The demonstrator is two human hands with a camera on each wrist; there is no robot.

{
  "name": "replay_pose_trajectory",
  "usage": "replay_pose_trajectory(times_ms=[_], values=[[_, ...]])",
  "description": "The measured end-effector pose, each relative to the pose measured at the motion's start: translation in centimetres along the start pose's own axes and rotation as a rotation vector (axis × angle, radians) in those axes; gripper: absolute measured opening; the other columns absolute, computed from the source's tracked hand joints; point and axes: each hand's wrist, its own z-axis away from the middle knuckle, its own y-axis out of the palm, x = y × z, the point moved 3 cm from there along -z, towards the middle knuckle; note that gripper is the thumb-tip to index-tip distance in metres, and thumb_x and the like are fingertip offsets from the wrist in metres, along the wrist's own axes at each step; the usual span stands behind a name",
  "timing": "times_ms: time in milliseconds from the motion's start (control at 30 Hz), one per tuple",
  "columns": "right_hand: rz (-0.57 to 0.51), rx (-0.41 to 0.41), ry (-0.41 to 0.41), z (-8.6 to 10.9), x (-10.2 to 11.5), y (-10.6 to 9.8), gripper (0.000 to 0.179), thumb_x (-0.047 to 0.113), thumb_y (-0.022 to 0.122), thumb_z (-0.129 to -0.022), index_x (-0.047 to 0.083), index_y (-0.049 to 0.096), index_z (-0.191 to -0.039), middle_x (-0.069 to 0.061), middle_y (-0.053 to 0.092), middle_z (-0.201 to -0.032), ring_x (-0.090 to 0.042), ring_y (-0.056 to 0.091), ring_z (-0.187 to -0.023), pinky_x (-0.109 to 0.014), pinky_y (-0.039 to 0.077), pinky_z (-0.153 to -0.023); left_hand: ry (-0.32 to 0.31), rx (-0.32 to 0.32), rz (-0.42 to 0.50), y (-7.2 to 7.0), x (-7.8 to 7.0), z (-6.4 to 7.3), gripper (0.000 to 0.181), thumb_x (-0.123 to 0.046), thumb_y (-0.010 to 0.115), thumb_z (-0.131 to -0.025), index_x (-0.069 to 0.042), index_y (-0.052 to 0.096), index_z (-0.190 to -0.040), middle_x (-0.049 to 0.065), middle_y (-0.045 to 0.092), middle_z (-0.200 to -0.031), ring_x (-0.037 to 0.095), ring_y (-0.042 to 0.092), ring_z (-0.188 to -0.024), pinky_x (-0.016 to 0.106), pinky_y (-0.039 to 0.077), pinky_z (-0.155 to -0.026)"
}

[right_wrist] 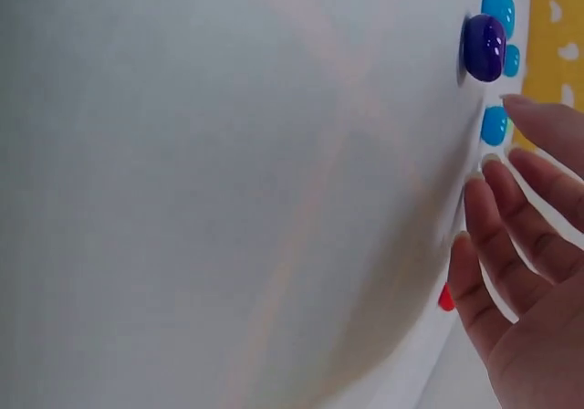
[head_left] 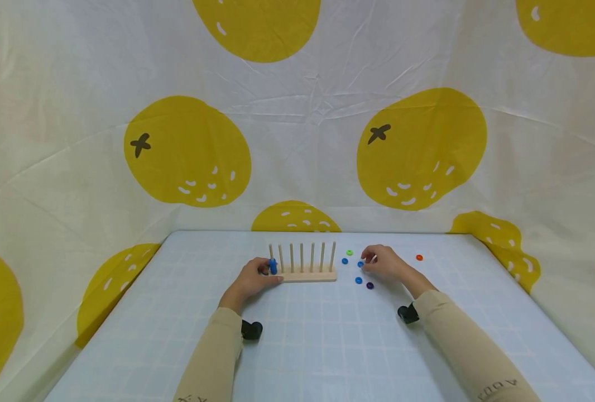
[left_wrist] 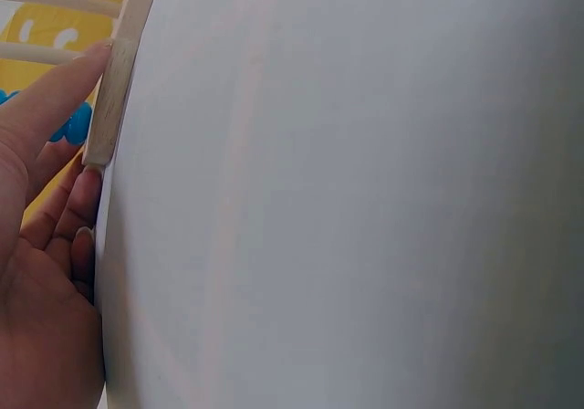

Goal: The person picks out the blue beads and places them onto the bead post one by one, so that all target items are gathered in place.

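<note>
A wooden peg stand (head_left: 310, 277) with a row of several upright pegs sits on the table. Blue rings (head_left: 273, 267) are stacked on its leftmost peg. My left hand (head_left: 251, 279) grips the stand's left end, thumb along the front of the base and fingers round the end. To the right of the stand, my right hand (head_left: 385, 263) reaches over a loose blue ring (head_left: 360, 264). In the right wrist view, that blue ring (right_wrist: 494, 126) shows in the gap between thumb and fingers, which are apart and hold nothing.
Around the right hand lie a green ring (head_left: 349, 252), a blue ring (head_left: 345, 261), another blue ring (head_left: 359, 280) and a purple ring (head_left: 370, 285). A red-orange ring (head_left: 419, 257) lies farther right. Behind the pale table (head_left: 302, 340) hangs a fruit-patterned curtain (head_left: 307, 151).
</note>
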Motion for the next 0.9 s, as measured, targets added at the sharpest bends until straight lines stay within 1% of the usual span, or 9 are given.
replay_pose_trajectory(times_ms=[100,367,500,667,833,900], values=[[-0.005,0.0,0.027,-0.09,-0.29,0.21,0.024,0.015,0.073,-0.095,0.006,0.067,-0.117,-0.006,0.062,-0.102,-0.025,0.055,-0.094,-0.039,0.048,-0.087,-0.006,0.003,0.002,0.07,0.06,-0.01,0.058,-0.026,0.086,-0.084,0.0,0.063,-0.13,0.009,0.059,-0.104,0.025,0.052,-0.097,0.042,0.044,-0.089],[-0.027,0.022,0.005,-0.09,-0.26,0.59,0.02,0.014,0.07,-0.097,0.004,0.067,-0.114,-0.008,0.062,-0.104,-0.026,0.054,-0.097,-0.043,0.047,-0.091,-0.011,0.004,0.011,0.18,0.09,-0.01,0.06,-0.026,0.086,-0.084,0.0,0.061,-0.132,0.009,0.059,-0.105,0.025,0.052,-0.098,0.043,0.044,-0.09],[-0.024,0.016,0.019,-0.08,-0.06,0.59,0.019,0.016,0.07,-0.097,0.005,0.067,-0.112,-0.007,0.063,-0.104,-0.025,0.055,-0.097,-0.043,0.048,-0.092,-0.011,0.005,0.012,0.15,0.07,-0.02,0.06,-0.027,0.086,-0.084,0.0,0.061,-0.133,0.009,0.059,-0.106,0.025,0.052,-0.098,0.043,0.044,-0.091],[-0.006,0.015,0.028,-0.17,0.03,0.6,0.016,0.017,0.071,-0.097,0.005,0.068,-0.106,-0.006,0.064,-0.1,-0.023,0.055,-0.093,-0.04,0.049,-0.089,-0.011,0.008,0.012,0.12,-0.1,-0.02,0.061,-0.026,0.086,-0.084,0.0,0.061,-0.134,0.009,0.059,-0.105,0.025,0.052,-0.099,0.043,0.044,-0.091],[0.011,0.016,0.009,-0.35,-0.02,0.61,0.013,0.016,0.072,-0.096,0.005,0.068,-0.102,-0.007,0.064,-0.096,-0.023,0.056,-0.089,-0.039,0.048,-0.086,-0.017,0.012,0.021,0.1,-0.23,0.02,0.057,-0.025,0.085,-0.085,-0.001,0.063,-0.132,0.009,0.057,-0.104,0.026,0.05,-0.099,0.043,0.043,-0.09],[0.015,0.015,0.003,-0.32,0.01,0.59,0.013,0.016,0.071,-0.097,0.004,0.068,-0.102,-0.007,0.063,-0.096,-0.023,0.056,-0.089,-0.039,0.048,-0.085,-0.018,0.013,0.019,0.07,-0.25,0.09,0.056,-0.025,0.085,-0.085,-0.001,0.063,-0.131,0.009,0.057,-0.104,0.026,0.05,-0.099,0.042,0.043,-0.09]])
